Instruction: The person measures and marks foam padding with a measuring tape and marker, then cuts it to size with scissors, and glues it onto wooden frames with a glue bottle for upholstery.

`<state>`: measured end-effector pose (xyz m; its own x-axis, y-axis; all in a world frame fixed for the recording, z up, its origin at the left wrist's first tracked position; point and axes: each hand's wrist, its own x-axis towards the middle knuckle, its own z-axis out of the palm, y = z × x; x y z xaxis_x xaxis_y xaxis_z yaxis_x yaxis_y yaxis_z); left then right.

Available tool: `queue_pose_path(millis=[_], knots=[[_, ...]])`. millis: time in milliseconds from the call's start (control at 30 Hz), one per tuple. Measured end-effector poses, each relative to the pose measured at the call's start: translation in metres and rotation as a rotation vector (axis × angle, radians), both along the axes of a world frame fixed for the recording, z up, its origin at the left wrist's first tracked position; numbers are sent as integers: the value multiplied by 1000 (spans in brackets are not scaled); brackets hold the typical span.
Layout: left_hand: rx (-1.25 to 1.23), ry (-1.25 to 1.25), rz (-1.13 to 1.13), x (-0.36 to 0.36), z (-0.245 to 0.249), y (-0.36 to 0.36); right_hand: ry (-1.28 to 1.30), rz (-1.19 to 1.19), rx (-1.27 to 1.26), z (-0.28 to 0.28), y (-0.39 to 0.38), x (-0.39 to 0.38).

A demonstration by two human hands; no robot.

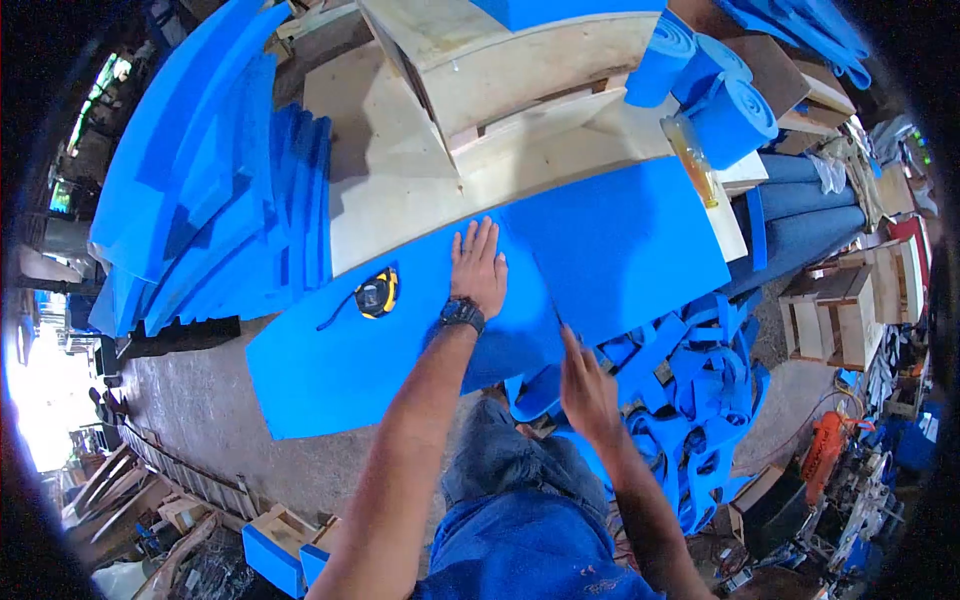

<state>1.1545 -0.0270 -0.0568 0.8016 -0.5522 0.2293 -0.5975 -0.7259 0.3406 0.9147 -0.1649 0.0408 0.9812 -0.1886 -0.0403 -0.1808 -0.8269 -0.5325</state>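
Observation:
A long blue foam sheet [640,240] lies across the work surface in front of me. My left hand [480,272] rests flat on it, fingers stretched out toward the far edge, with a dark watch [462,314] on the wrist. My right hand [588,392] is closed around the handle of a thin-bladed knife [550,295] at the sheet's near edge. The blade reaches across the foam, to the right of my left hand. A yellow and black tape measure [377,293] sits on the sheet to the left.
Stacked blue foam strips [215,200] stand at the left, and rolled foam [735,120] at the back right. A plywood frame [540,80] rises behind the sheet. Foam offcuts [690,400] pile up on the floor at right. An orange tool [823,445] lies farther right.

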Motion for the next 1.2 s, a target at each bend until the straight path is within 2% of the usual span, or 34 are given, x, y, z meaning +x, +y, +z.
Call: queue_pose_path(millis=[100, 200, 600, 700, 800, 867, 933, 1067, 1167, 1200], knots=[[-12, 38, -1, -2, 3, -2, -47, 14, -88, -27, -1, 103], [-58, 19, -5, 0, 2, -1, -104, 26, -115, -42, 0, 154], [-39, 4, -12, 3, -3, 0, -108, 42, -102, -57, 6, 204], [-39, -2, -16, 1, -2, 0, 12, 62, -53, -54, 1, 190], [-21, 23, 8, 1, 2, -3, -12, 50, -90, -54, 4, 124], [-10, 10, 13, 0, 2, -3, -112, 76, -25, -53, 3, 70], [14, 9, 21, -1, 5, -4, -29, 45, -54, -47, 12, 20], [11, -34, 20, 1, -4, -5, 135, 48, 76, -36, 14, -97], [-8, -24, 6, 0, 1, -6, 394, 26, 114, -91, 4, -253], [-19, -22, 7, 2, 1, -8, 364, -132, 365, -115, -9, -292]])
